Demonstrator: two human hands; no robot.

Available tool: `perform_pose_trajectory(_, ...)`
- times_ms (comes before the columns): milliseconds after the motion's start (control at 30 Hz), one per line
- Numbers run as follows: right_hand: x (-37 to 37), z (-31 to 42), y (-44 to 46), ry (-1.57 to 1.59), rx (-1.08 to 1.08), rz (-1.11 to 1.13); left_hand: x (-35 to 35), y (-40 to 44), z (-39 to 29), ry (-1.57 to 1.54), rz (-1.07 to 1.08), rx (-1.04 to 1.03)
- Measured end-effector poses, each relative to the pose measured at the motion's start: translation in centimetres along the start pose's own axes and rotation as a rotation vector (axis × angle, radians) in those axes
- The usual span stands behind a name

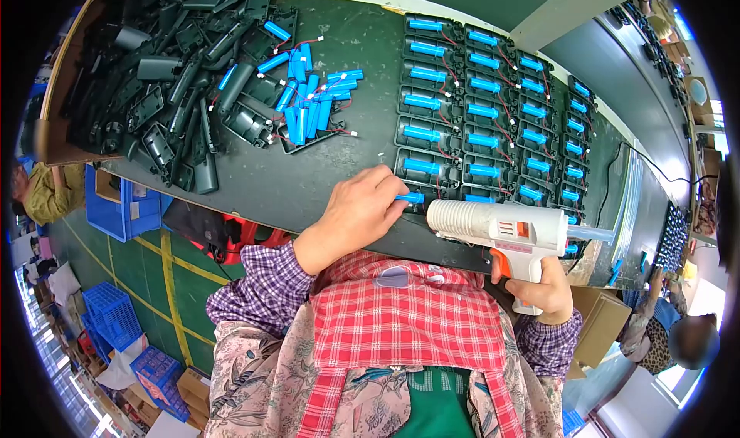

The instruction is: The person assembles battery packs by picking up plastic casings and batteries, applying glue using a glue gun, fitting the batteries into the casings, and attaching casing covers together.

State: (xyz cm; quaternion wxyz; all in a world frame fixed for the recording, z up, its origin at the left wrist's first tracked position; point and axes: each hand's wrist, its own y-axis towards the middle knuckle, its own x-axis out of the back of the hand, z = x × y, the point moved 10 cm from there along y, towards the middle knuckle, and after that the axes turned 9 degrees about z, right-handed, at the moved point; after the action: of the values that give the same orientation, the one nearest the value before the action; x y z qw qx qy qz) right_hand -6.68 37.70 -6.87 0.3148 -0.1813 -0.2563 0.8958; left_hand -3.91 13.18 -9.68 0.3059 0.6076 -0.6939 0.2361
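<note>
My left hand (364, 208) pinches a blue cylindrical battery (414, 198) at the near end of the first column of black plastic housings (399, 134). In my right hand (546, 290) is a white hot glue gun (501, 224) with an orange trigger, its nozzle pointing right. Fingers wrap around its handle, and a translucent glue stick or tip shows at the gun's right end. Several columns of housings, each with a blue battery and thin red and black wires, lie beyond both hands. The gun's body hides some of the nearest housings.
Loose blue batteries (308, 103) with white connectors lie in a heap on the dark table (324, 184). A large pile of black housing parts (181, 68) fills the left side. Blue crates (116, 315) stand on the floor at left; another person (655, 330) is at far right.
</note>
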Motion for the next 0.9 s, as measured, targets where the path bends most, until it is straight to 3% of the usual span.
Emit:
perform_pose_trajectory(67,-0.1,-0.2,0.0,0.002,0.005,0.011,-0.2,-0.1,0.1,-0.003,-0.002,-0.001)
perform_pose_trajectory(267,-0.2,1.2,1.6,0.397,0.305,0.013,3.2,-1.2,1.5,-0.105,-0.127,-0.003)
perform_pose_trajectory(333,0.2,1.4,1.8,0.480,0.383,-0.024,8.1,-2.1,1.4,0.202,-0.446,-0.074)
perform_pose_trajectory(567,2.4,3.4,1.9,0.519,0.515,-0.023,10.1,4.6,5.6,0.541,-0.247,-0.006)
perform_pose_trajectory(733,3.2,6.1,1.7,0.442,0.555,-0.079,9.8,4.5,8.2,0.497,-0.167,-0.015)
perform_pose_trajectory(900,3.0,8.5,1.9,0.361,0.544,-0.072,10.6,0.4,8.0,0.405,-0.114,-0.169)
